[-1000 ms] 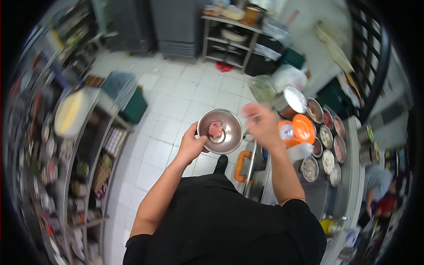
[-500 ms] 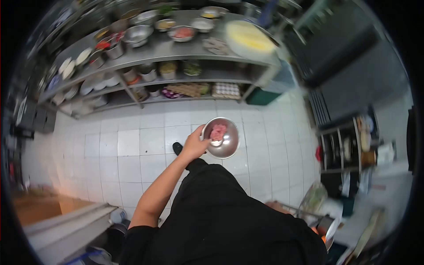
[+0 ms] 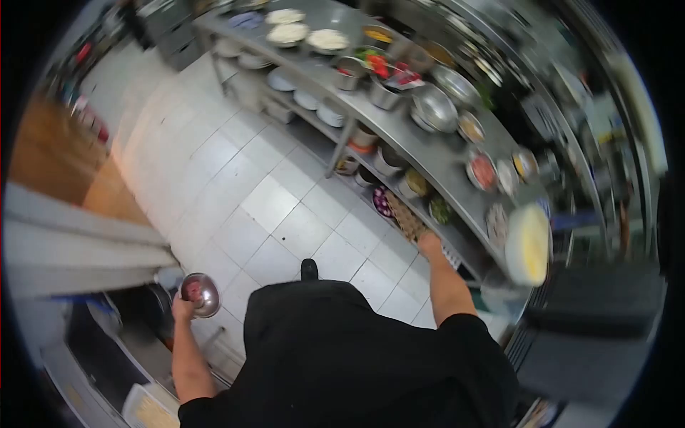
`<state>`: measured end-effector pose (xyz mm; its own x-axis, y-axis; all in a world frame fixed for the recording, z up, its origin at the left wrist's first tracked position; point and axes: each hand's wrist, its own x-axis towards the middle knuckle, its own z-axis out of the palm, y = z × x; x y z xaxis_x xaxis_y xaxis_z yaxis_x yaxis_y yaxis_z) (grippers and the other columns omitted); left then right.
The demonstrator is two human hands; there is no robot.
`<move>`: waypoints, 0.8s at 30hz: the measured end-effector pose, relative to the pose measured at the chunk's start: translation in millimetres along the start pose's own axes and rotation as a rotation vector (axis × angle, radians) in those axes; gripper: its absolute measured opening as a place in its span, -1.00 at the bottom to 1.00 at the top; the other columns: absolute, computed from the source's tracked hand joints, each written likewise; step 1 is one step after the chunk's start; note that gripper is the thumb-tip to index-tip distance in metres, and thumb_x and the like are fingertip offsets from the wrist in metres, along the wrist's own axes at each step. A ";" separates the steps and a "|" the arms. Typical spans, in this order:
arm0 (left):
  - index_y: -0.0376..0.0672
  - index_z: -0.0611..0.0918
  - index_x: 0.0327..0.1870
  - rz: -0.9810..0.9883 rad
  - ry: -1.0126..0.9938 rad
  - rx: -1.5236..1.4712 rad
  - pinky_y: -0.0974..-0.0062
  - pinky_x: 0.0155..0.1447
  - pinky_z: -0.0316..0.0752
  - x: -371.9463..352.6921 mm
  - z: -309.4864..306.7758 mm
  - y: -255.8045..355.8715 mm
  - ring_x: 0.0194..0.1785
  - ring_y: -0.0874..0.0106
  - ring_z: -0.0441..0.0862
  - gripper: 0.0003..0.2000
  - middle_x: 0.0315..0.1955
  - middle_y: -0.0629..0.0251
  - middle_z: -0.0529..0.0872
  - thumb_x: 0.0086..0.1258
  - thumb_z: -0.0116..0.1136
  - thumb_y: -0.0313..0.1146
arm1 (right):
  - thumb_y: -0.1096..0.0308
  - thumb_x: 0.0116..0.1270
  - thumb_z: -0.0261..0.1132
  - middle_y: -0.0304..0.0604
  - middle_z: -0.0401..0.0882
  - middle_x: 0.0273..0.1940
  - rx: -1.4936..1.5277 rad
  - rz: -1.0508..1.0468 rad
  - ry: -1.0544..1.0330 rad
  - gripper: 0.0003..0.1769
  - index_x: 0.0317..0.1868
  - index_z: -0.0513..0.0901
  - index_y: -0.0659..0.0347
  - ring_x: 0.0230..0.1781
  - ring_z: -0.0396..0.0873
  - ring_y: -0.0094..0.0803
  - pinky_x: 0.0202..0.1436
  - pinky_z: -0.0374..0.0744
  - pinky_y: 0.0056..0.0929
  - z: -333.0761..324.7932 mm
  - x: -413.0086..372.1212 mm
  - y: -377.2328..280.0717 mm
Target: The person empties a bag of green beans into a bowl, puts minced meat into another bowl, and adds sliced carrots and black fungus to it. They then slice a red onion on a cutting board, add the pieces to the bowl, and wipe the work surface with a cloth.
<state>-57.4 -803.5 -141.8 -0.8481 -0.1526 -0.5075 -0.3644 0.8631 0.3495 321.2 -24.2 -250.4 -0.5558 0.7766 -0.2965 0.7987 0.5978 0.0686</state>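
Note:
My left hand [image 3: 183, 309] grips the rim of a metal mixing bowl [image 3: 209, 294], held out low at the left. A portion of pink raw meat [image 3: 193, 290] lies against the bowl's near side. On the right, my right hand [image 3: 429, 243] is stretched out, overlapping the edge of the steel counter's lower shelf in this view. Its fingers are small and smeared, so I cannot tell what they do. Closest to it are a brown patterned tray or carton [image 3: 404, 216] and a white egg tray [image 3: 451, 258], partly hidden behind the hand.
A long steel counter [image 3: 457, 167] runs diagonally, bearing metal bowls [image 3: 434, 107], a bowl of pink meat [image 3: 482, 171] and a large pale tub [image 3: 526, 246]. Purple onions [image 3: 382, 201] sit on its lower shelf. White floor tiles [image 3: 271, 203] lie between counter and me. A dark appliance [image 3: 599, 314] stands right.
My view has turned left. My left hand has carried the bowl from the front centre out to the left, and my right arm now reaches out towards the counter's lower shelf.

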 end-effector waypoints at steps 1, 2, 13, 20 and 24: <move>-0.17 0.61 0.17 -0.155 -0.004 -0.128 0.18 0.03 0.65 -10.0 -5.6 -22.3 0.01 0.09 0.73 -0.56 -0.06 -0.05 0.75 0.23 0.28 -0.31 | 0.11 0.40 0.07 0.17 0.72 -0.12 0.196 0.007 0.074 -0.58 -0.21 0.72 0.29 -0.06 0.67 0.15 0.07 0.60 0.01 -112.9 12.8 -63.8; -0.18 0.62 0.14 -0.185 0.014 -0.286 0.18 -0.08 0.68 -1.2 7.1 -68.5 -0.06 0.10 0.75 -0.59 -0.11 -0.05 0.76 0.23 0.23 -0.37 | 0.06 0.38 0.14 0.19 0.72 -0.17 0.357 -0.082 0.243 -0.59 -0.22 0.70 0.27 -0.12 0.67 0.17 -0.05 0.62 -0.01 -134.9 70.1 -88.2; -0.38 0.64 -0.02 -0.527 -0.247 -0.600 0.17 -0.48 0.59 -100.1 199.7 -91.7 -0.36 0.20 0.70 -0.69 -0.34 0.09 0.70 0.25 0.13 -0.42 | 0.30 0.33 0.24 -0.02 0.75 -0.11 0.268 -0.816 -0.224 -0.67 0.05 0.68 0.25 -0.05 0.71 -0.22 0.05 0.63 -0.31 -222.4 199.2 -491.1; -0.25 0.63 0.05 -0.860 0.032 -1.163 0.18 -0.49 0.58 137.1 55.4 1.8 -0.30 0.22 0.71 -0.66 -0.28 0.12 0.71 0.35 0.22 -0.25 | 0.30 0.39 0.15 -0.11 0.58 -0.55 0.326 -0.070 -1.003 -0.77 -0.37 0.63 0.22 -0.63 0.56 -0.31 -0.60 0.51 -0.24 -121.5 224.1 -488.3; -0.15 0.57 0.17 -0.423 0.107 -0.953 0.15 -0.38 0.65 333.2 -78.1 82.9 -0.24 0.19 0.72 -0.64 -0.15 0.10 0.70 0.39 0.16 -0.26 | 0.27 0.40 0.17 -0.09 0.60 -0.57 0.188 0.051 -0.866 -0.73 -0.35 0.65 0.27 -0.62 0.60 -0.27 -0.56 0.56 -0.24 -148.7 227.1 -548.5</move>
<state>-400.2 -820.4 -220.4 -0.5931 -0.4353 -0.6773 -0.7521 -0.0006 0.6590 -277.3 -146.3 -213.7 -0.2100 0.3328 -0.9193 0.8847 0.4650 -0.0337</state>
